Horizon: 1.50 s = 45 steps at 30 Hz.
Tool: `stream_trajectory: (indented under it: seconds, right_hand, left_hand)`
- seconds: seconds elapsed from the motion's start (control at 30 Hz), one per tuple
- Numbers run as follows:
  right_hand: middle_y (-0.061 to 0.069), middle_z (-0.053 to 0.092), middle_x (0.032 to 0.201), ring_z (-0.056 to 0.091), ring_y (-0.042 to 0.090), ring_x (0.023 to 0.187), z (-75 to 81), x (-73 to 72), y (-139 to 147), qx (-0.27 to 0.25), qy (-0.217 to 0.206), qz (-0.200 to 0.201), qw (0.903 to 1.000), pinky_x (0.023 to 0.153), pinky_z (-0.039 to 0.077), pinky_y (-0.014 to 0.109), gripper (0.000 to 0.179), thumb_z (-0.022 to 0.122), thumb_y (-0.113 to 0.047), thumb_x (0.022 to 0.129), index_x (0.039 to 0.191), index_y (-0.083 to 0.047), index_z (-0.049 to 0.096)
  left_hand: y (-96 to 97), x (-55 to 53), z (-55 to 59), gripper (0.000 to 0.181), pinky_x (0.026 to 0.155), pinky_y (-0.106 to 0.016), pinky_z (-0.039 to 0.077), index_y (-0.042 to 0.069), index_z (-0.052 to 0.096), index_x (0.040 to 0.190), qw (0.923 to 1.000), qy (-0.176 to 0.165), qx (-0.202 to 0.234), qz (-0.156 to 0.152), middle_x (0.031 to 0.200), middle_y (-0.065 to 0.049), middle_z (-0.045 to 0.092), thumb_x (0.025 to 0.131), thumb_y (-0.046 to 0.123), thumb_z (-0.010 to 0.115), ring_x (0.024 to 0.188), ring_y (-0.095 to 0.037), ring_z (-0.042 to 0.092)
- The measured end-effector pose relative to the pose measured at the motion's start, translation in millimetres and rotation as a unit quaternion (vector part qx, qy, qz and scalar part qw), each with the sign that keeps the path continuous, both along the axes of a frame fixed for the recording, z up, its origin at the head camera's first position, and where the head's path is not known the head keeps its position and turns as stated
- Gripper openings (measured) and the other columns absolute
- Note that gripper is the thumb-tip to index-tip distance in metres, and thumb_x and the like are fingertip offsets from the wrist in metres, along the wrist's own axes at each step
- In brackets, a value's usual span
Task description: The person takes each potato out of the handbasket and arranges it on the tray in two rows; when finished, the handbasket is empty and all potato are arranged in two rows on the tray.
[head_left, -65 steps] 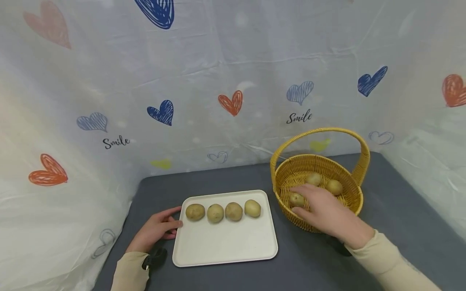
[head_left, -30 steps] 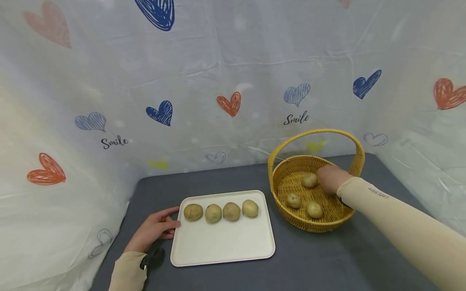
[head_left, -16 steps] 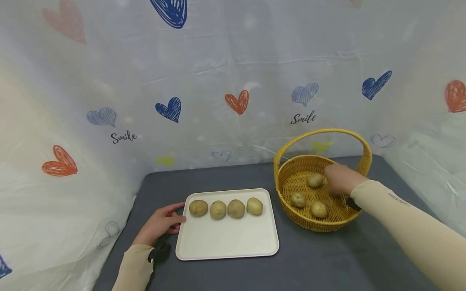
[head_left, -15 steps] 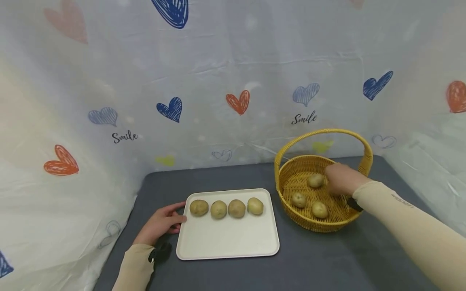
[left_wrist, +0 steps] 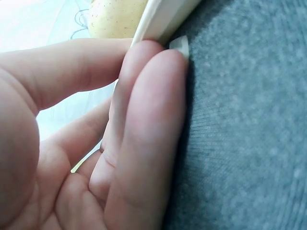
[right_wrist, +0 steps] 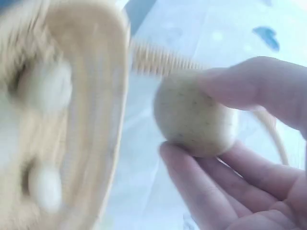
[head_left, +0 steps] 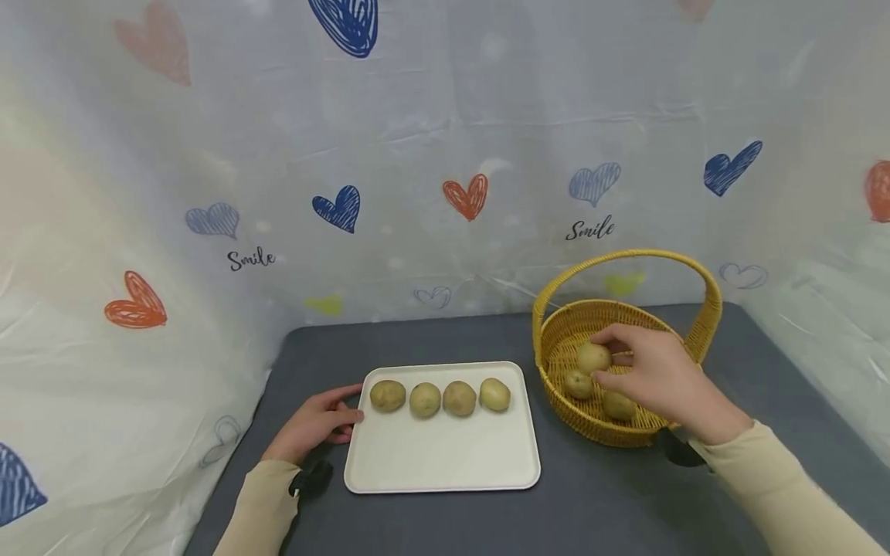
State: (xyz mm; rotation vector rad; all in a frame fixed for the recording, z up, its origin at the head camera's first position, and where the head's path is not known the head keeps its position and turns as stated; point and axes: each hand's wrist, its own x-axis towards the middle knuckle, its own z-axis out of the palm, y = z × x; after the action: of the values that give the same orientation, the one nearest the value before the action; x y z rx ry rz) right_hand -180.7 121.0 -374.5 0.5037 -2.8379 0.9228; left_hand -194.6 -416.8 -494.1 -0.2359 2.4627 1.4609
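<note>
Currently right hand [head_left: 664, 378] pinches potato [head_left: 592, 357] between thumb and bent fingers above basket [head_left: 598, 434], two-to-three o'clock of tray [head_left: 445, 455]. Left hand [head_left: 309, 425] grips tray edge at nine, fingers partly curled. Backdrop [head_left: 396, 100] reads "Smile" at ten and one.

From my remote station I see the person's left hand [head_left: 313, 421], index finger stretched forward, other fingers curled beneath. The right hand [head_left: 657, 378] pinches between bent fingers and thumb, its forearm [head_left: 786, 486] slanting up from the lower right.
</note>
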Motion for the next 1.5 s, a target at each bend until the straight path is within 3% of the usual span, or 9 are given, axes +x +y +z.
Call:
stream_trajectory:
  seconds: [0.13, 0.27, 0.4, 0.63, 0.77, 1.0, 1.27, 1.5]
  right_hand:
    - [0.008, 0.076, 0.116, 0.079, 0.029, 0.107, -18.2, 8.4, -39, -0.081, 0.006, 0.024, 0.9964, 0.090, 0.066, 0.039, 0.040, 0.092, -0.011, 0.084, 0.119, -0.011, 0.073]
    - [0.005, 0.073, 0.115, 0.077, 0.025, 0.108, -39.5, 12.0, -84, -0.147, -0.008, 0.068, 0.9867, 0.091, 0.065, 0.032, 0.040, 0.091, -0.002, 0.082, 0.115, -0.011, 0.071]
    - [0.001, 0.071, 0.113, 0.074, 0.019, 0.106, -58.9, 12.5, -134, -0.177, -0.035, 0.102, 0.9783, 0.091, 0.064, 0.027, 0.039, 0.090, 0.000, 0.080, 0.112, -0.013, 0.070]
    - [0.001, 0.066, 0.108, 0.068, 0.015, 0.104, -87.8, 8.8, -217, -0.199, -0.077, 0.167, 0.9627, 0.093, 0.065, 0.034, 0.034, 0.086, -0.002, 0.080, 0.106, -0.012, 0.067]
    - [0.000, 0.066, 0.110, 0.069, 0.015, 0.107, -98.8, 9.7, -250, -0.197, -0.089, 0.187, 0.9583, 0.095, 0.062, 0.027, 0.034, 0.086, -0.003, 0.082, 0.108, -0.011, 0.066]
    - [0.002, 0.069, 0.111, 0.069, 0.012, 0.103, -108.9, 13.6, -283, -0.159, -0.071, 0.193, 0.9656, 0.089, 0.060, 0.024, 0.033, 0.089, -0.008, 0.085, 0.111, -0.010, 0.069]
    - [-0.002, 0.066, 0.107, 0.059, 0.005, 0.093, -117.8, 16.1, -295, -0.152, -0.061, 0.194, 0.9672, 0.082, 0.052, 0.019, 0.033, 0.091, -0.009, 0.085, 0.110, -0.013, 0.068]
    - [-0.003, 0.063, 0.098, 0.051, 0.003, 0.085, -121.6, 13.9, -299, -0.148, -0.034, 0.186, 0.9708, 0.076, 0.048, 0.018, 0.035, 0.091, -0.006, 0.082, 0.108, -0.011, 0.068]
  left_hand:
    - [-1.1, 0.0, -0.1, 0.066, 0.072, -0.033, 0.064, 0.022, 0.059, 0.157, 1.0000, 0.007, 0.001, -0.002, 0.091, -0.009, 0.067, 0.096, 0.026, 0.084, 0.078, -0.021, 0.068]
    - [-0.5, -1.1, 0.3, 0.065, 0.072, -0.033, 0.064, 0.023, 0.060, 0.156, 0.9999, 0.016, 0.002, -0.006, 0.090, -0.009, 0.067, 0.096, 0.027, 0.084, 0.079, -0.020, 0.069]
    - [-2.2, -1.4, 0.3, 0.065, 0.073, -0.032, 0.064, 0.023, 0.060, 0.155, 0.9998, 0.015, 0.009, -0.010, 0.090, -0.009, 0.068, 0.095, 0.026, 0.084, 0.079, -0.020, 0.069]
    - [-7.2, -2.8, 0.7, 0.066, 0.072, -0.032, 0.063, 0.020, 0.060, 0.156, 0.9996, 0.016, 0.019, -0.013, 0.090, -0.009, 0.068, 0.095, 0.026, 0.085, 0.079, -0.020, 0.069]
    - [-8.7, -4.0, -1.7, 0.067, 0.071, -0.031, 0.064, 0.019, 0.060, 0.156, 0.9997, 0.012, 0.018, -0.015, 0.090, -0.008, 0.068, 0.095, 0.026, 0.085, 0.079, -0.018, 0.070]
    - [-11.0, -2.8, -5.9, 0.067, 0.072, -0.032, 0.064, 0.021, 0.060, 0.155, 0.9995, 0.012, 0.024, -0.016, 0.091, -0.009, 0.071, 0.094, 0.028, 0.086, 0.079, -0.019, 0.071]
    - [-11.8, 1.9, -5.0, 0.066, 0.073, -0.033, 0.064, 0.020, 0.059, 0.157, 0.9996, 0.012, 0.017, -0.017, 0.091, -0.009, 0.070, 0.096, 0.027, 0.084, 0.079, -0.019, 0.070]
    - [-11.5, -2.6, -5.8, 0.067, 0.073, -0.033, 0.065, 0.019, 0.058, 0.157, 0.9993, 0.018, 0.017, -0.028, 0.091, -0.008, 0.070, 0.096, 0.029, 0.084, 0.079, -0.019, 0.070]
